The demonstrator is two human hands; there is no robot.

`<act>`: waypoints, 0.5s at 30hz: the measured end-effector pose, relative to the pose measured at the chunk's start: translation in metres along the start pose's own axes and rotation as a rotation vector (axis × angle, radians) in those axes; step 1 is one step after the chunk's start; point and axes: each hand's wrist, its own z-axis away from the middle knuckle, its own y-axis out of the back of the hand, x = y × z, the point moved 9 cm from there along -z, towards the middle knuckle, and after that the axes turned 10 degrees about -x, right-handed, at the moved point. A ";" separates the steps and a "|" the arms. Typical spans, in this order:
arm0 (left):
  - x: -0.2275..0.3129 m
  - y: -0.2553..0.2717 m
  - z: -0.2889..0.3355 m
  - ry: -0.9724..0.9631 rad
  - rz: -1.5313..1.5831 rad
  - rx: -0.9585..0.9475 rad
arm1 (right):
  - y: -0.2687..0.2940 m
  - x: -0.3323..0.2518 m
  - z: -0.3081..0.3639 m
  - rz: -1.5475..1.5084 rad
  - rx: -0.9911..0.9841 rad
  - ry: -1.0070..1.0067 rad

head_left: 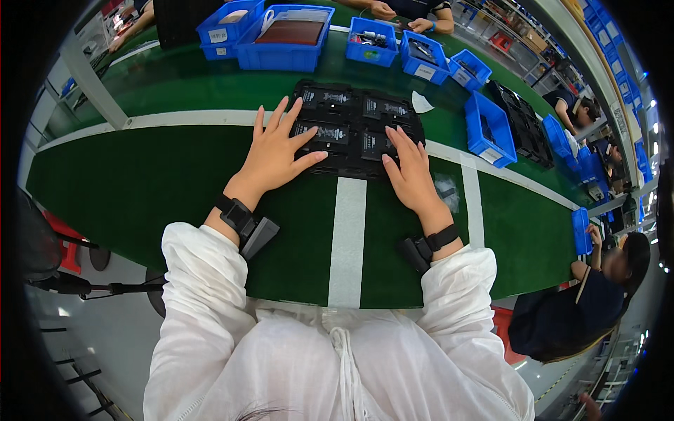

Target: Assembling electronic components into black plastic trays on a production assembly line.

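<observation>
A black tray [357, 165] lies on the green table in front of me, with several flat black rectangular packs with pale print, like phone batteries, set in its compartments. My left hand [270, 158] rests on the tray's left side with fingers spread, its fingertips at the near-left pack [333, 134]. Stretched-out fingers of my right hand [413, 174] touch the tray's near-right part, by the pack there [372, 144]. The far-left pack [326, 97] and far-right pack [386, 107] are uncovered. Neither hand grips anything. Dark devices are strapped to both wrists.
Blue bins [284, 57] holding parts line the table's far side, and another blue bin [489, 133] stands to the right beside a second black tray [523, 126]. A white scrap [421, 102] and a clear plastic piece [447, 191] lie nearby. Other people work across and at right.
</observation>
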 end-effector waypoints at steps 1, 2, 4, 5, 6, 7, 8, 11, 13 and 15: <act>0.000 -0.001 0.000 0.031 -0.016 -0.016 | -0.001 0.001 -0.001 0.017 -0.010 -0.004; -0.001 -0.002 -0.001 0.063 -0.031 -0.032 | 0.000 0.003 -0.001 0.014 -0.006 -0.006; -0.001 -0.005 -0.004 0.068 -0.002 -0.041 | 0.002 -0.002 0.002 0.045 0.001 0.010; -0.002 -0.005 -0.005 0.076 0.030 -0.042 | 0.001 -0.001 0.002 0.040 0.003 0.005; 0.000 -0.003 -0.007 0.073 0.026 -0.043 | 0.002 0.001 0.000 0.042 0.013 0.009; 0.003 -0.002 -0.009 0.055 0.001 -0.068 | 0.003 0.002 -0.001 0.044 0.024 0.014; 0.006 -0.001 -0.010 0.038 -0.025 -0.091 | 0.003 0.002 0.001 0.044 0.030 0.013; 0.012 -0.007 -0.011 -0.038 -0.046 -0.067 | 0.003 0.005 0.005 0.030 0.049 0.032; 0.011 -0.010 -0.002 -0.070 -0.039 -0.046 | -0.001 0.004 0.004 -0.017 0.030 0.014; 0.008 -0.012 0.002 -0.059 0.019 -0.057 | 0.000 0.003 0.004 -0.026 0.037 0.013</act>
